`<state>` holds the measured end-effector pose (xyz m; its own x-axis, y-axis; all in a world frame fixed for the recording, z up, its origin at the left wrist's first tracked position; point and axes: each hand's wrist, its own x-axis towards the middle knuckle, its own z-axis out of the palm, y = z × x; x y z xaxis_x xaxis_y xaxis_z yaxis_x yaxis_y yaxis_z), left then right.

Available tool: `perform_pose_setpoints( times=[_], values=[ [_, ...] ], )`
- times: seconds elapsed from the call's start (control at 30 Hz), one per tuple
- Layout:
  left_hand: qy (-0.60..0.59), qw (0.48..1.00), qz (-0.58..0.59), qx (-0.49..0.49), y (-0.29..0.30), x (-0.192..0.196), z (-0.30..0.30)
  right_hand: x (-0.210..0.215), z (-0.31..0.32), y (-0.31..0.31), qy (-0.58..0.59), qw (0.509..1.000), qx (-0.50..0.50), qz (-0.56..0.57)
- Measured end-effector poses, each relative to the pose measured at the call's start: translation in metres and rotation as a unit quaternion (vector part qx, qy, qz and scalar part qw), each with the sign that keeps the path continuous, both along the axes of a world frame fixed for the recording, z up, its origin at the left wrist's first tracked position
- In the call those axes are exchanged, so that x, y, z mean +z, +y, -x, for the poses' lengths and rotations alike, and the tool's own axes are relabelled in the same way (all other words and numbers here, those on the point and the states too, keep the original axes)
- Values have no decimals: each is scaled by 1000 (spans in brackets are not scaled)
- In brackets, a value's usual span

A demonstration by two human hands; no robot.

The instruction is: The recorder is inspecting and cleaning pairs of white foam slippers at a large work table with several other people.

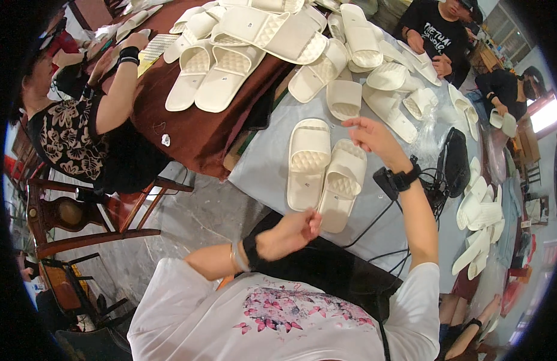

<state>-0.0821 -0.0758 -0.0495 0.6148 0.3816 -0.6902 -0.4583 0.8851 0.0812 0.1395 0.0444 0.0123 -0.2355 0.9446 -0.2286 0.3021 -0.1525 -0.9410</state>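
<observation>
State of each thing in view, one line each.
Front slipper pair: side by side, soles down
Slipper heap: piled, overlapping
Brown cloth: draped, creased
Black cables: loose, tangled
Wooden chair: standing upright
Left hand: curled, contact with pair unclear
Right hand: half-open, fingers partly extended

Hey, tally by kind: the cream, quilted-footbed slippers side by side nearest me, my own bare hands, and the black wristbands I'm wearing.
Cream, quilted-footbed slippers: 2
Bare hands, left hand and right hand: 2
Black wristbands, one per wrist: 2
Total: 6
</observation>
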Motion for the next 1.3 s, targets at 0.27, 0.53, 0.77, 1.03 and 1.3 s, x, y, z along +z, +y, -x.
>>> perform_pose_setpoints(
  times=[0.27, 0.53, 0.77, 1.03, 1.3],
  values=[
    [5, 994, 37, 101, -8, -4, 16, -10, -2, -23, -28, 996, 62, 55],
    [-4, 992, -76, 100, 23, -23, 0, -6, -4, -27, -71, 996, 45, -2],
    [141, 972, -136, 127, 105, -39, -47, -32, 14, 41, -136, 991, -15, 7],
    [193, 957, -199, 91, 106, -44, -48, -60, 48, 106, -308, 944, 97, 74],
    [230, 929, -281, 67, 79, -35, -9, -59, 47, 62, -70, 982, -39, -174]
  ],
)
